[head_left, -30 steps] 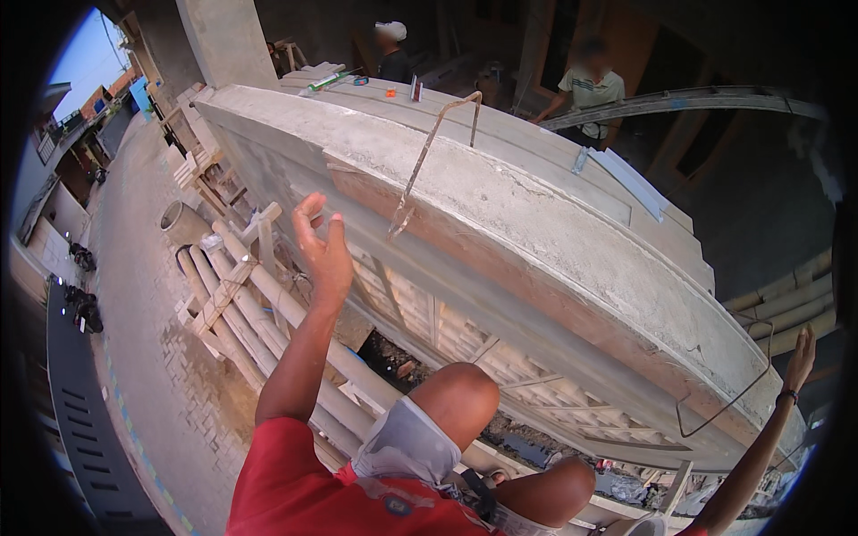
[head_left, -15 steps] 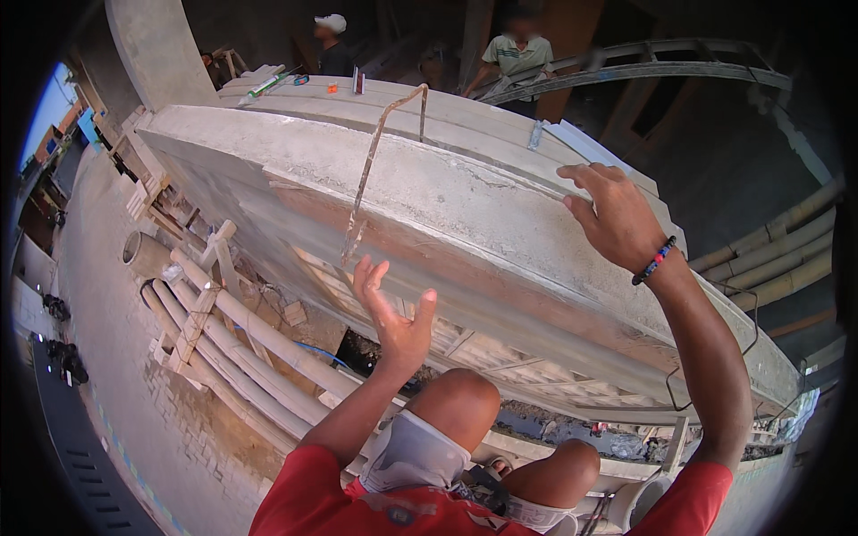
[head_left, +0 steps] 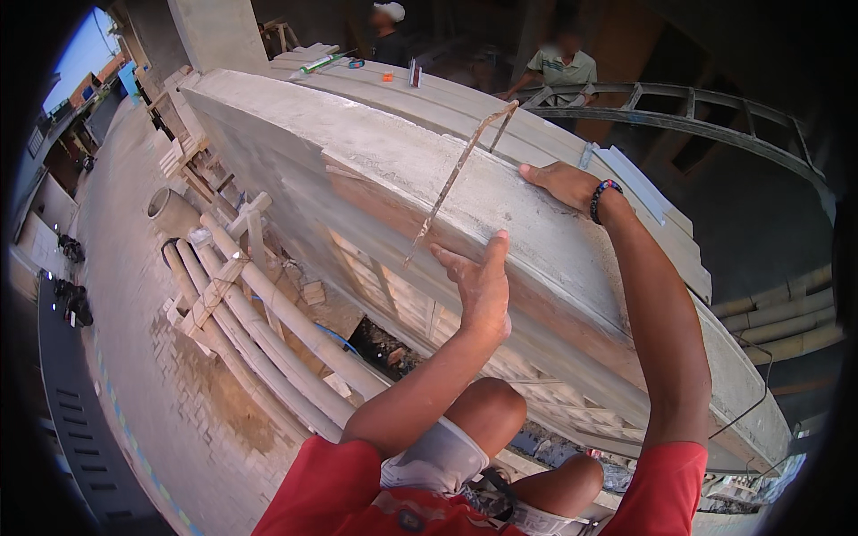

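In front of me a long concrete beam (head_left: 393, 147) slants across the view, with a reddish-brown board along its near side. A rusty bent metal rod (head_left: 462, 165) hooks over its top and hangs down the near face. My left hand (head_left: 480, 288) is at the near side, right of the rod's lower end, with fingers and thumb stretched apart and nothing held. My right hand (head_left: 567, 187) reaches over the top to the far edge, apparently resting there. One of its digits points left; the others are mostly hidden. It wears a beaded bracelet (head_left: 601, 198).
Beyond the beam, boards (head_left: 500, 116) carry a green-white tube (head_left: 320, 63), an orange item (head_left: 387, 77) and a white strip (head_left: 633, 183). A ladder (head_left: 688, 105) lies behind, near two people. Bamboo poles (head_left: 268, 330) run lower left. Another bent rod (head_left: 767, 375) crosses the beam's right end.
My right hand has come down from the air onto the beam's far edge. My left hand has moved right along the near side. The view has shifted, with the scene sliding rightward.
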`<state>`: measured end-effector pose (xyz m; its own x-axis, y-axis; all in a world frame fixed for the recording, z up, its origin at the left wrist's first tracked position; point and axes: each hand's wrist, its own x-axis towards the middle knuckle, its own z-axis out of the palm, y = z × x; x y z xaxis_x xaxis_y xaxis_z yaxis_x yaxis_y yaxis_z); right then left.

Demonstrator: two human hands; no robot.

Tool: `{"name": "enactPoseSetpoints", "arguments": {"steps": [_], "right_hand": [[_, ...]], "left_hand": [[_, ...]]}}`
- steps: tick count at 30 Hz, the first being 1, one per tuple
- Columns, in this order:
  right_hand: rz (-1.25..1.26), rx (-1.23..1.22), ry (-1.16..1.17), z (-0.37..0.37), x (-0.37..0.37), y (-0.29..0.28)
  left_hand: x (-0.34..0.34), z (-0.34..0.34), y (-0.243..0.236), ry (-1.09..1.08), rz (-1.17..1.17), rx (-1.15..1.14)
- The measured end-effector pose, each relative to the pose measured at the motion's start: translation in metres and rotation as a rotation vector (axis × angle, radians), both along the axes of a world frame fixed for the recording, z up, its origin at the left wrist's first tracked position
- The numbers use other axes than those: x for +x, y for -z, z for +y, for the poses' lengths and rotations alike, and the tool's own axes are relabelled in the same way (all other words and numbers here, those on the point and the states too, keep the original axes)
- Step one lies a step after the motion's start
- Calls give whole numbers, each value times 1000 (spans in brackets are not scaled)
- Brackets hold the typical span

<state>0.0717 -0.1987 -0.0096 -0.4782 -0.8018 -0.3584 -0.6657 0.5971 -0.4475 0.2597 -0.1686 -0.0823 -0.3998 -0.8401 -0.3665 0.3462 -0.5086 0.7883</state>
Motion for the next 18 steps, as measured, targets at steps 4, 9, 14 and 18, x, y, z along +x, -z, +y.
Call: {"name": "enactPoseSetpoints", "arguments": {"steps": [4, 9, 14, 18], "right_hand": [[-180, 97, 31, -10, -18, 2], [-402, 36, 69, -9, -26, 13], [-387, 16, 55, -13, -27, 17], [-381, 30, 77, -14, -27, 14]], "left_hand": [[-10, -1, 5, -29, -8, -6], [-12, -5, 10, 22, -19, 14], [-6, -4, 0, 47, -45, 22], [-11, -8, 10, 46, -77, -31]]}}
